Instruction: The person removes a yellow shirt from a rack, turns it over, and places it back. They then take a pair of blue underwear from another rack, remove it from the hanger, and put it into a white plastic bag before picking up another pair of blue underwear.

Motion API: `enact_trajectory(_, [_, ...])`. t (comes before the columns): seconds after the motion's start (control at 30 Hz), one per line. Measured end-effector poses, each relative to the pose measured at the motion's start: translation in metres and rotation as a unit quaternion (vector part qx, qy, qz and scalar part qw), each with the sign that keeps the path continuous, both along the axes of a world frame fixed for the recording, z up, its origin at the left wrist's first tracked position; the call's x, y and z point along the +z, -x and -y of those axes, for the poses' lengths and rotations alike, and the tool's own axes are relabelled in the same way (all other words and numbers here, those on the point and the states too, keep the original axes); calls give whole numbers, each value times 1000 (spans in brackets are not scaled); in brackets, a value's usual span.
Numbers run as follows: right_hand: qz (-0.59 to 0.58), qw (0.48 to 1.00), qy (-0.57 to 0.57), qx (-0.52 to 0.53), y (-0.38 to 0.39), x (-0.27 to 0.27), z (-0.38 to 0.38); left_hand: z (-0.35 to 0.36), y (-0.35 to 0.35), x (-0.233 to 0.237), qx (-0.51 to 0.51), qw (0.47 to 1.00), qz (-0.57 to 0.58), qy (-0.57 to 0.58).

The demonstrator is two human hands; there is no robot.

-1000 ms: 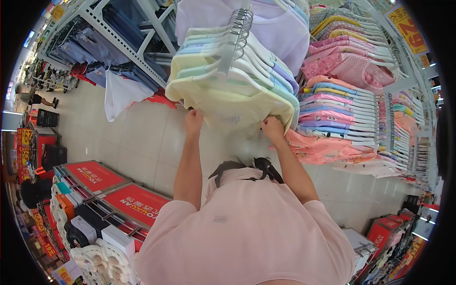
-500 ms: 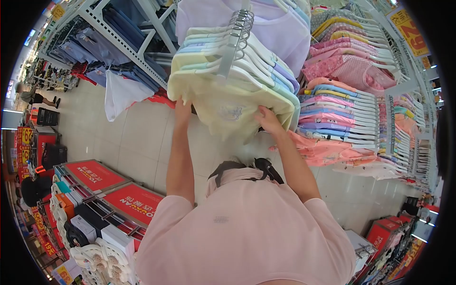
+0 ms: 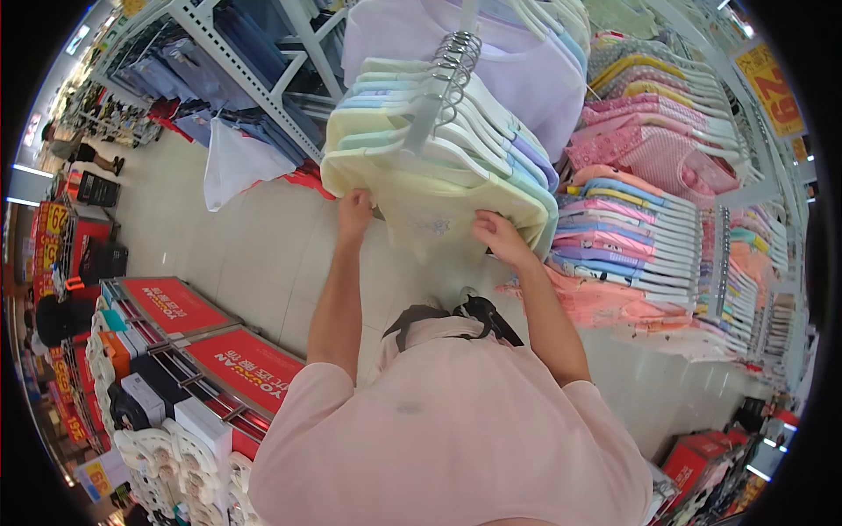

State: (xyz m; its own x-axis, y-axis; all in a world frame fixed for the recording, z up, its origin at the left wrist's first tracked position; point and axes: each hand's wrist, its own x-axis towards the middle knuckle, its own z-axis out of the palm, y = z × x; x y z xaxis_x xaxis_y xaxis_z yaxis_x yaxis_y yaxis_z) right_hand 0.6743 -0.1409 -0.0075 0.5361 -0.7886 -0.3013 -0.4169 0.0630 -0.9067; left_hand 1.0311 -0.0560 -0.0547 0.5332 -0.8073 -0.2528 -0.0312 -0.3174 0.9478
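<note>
A pale yellow T-shirt point(image 3: 412, 197) with a small light print on its chest hangs at the front of a rack arm, on a white hanger point(image 3: 460, 165). At the shirt's left side, my left hand point(image 3: 354, 216) is closed with its fingers curled on the fabric. My right hand point(image 3: 502, 237) grips the cloth near the right side, thumb and fingers pressed together. Behind the yellow shirt, several pastel shirts point(image 3: 517, 145) hang close together on white hangers. A lilac T-shirt point(image 3: 535, 88) hangs farther back. The lower part of the yellow shirt is blurred.
Pink and multicoloured clothes point(image 3: 627, 223) hang on racks to the right. Blue trousers point(image 3: 189, 74) and a white garment point(image 3: 241, 162) hang at the left. A shelf with red sign panels point(image 3: 241, 364) and white slippers point(image 3: 171, 465) stands at lower left. A person point(image 3: 79, 153) is far left.
The view has shifted slightly, so the racks and shirts appear lower and farther right. The left fingers show more plainly at the yellow shirt's edge. Both hands stay on the shirt.
</note>
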Motion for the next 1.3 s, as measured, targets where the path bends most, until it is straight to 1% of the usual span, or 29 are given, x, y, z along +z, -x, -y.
enact_trajectory(0.03, [6,1000,14,15,2,-5,1,-2,-1,-12,68,997,-6,26])
enact_trajectory(0.1, [-11,996,89,-22,3,-19,0,-6,5,-28,205,975,-17,81])
enact_trajectory(0.13, [-18,991,128,-37,4,-20,1,-11,13,-21,174,984,-1,49])
enact_trajectory(0.2, [-16,998,38,38,10,-15,5,-34,38,-8,118,992,33,-19])
enact_trajectory(0.23, [-17,997,-7,80,9,-10,3,-47,50,-17,87,995,27,-29])
enact_trajectory(0.27, [-14,994,-24,102,8,-3,-2,-59,63,-26,57,997,22,-38])
enact_trajectory(0.33, [-10,988,-54,147,6,7,-10,-78,95,-12,-13,992,59,-113])
enact_trajectory(0.4, [-1,983,-58,173,2,7,-14,-95,125,1,-14,993,-5,-115])
enact_trajectory(0.47, [2,977,-70,203,-5,9,-18,-105,146,9,-12,993,1,-116])
enact_trajectory(0.53, [0,969,-88,231,-14,19,-21,-111,162,15,5,994,48,-97])
enact_trajectory(0.6, [8,961,-68,266,-24,19,-22,-116,169,24,13,992,88,-90])
enact_trajectory(0.67, [25,955,-51,292,-34,21,-24,-118,172,43,14,989,123,-86])
enact_trajectory(0.7, [38,952,-43,302,-40,24,-25,-117,172,57,18,988,122,-89])
enact_trajectory(0.77, [48,945,-44,320,-52,31,-28,-118,167,80,20,988,119,-92])
enact_trajectory(0.87, [33,938,-58,340,-73,45,-33,-121,153,80,14,983,173,-57])
enact_trajectory(0.93, [17,936,-55,346,-90,60,-41,-125,140,88,11,987,150,-61])
enact_trajectory(1.03, [6,922,-6,387,-125,62,-56,-143,113,99,13,993,106,-46])
enact_trajectory(1.07, [6,922,-3,388,-139,60,-63,-153,101,98,14,995,90,-38])
enact_trajectory(1.17, [-4,920,0,392,-188,59,-92,-189,52,89,29,995,95,-5])
enact_trajectory(1.23, [-32,915,-5,402,-221,65,-109,-220,17,89,60,994,93,-19])
enact_trajectory(1.3, [-16,914,0,405,-255,69,-128,-249,-23,87,80,991,104,-36])
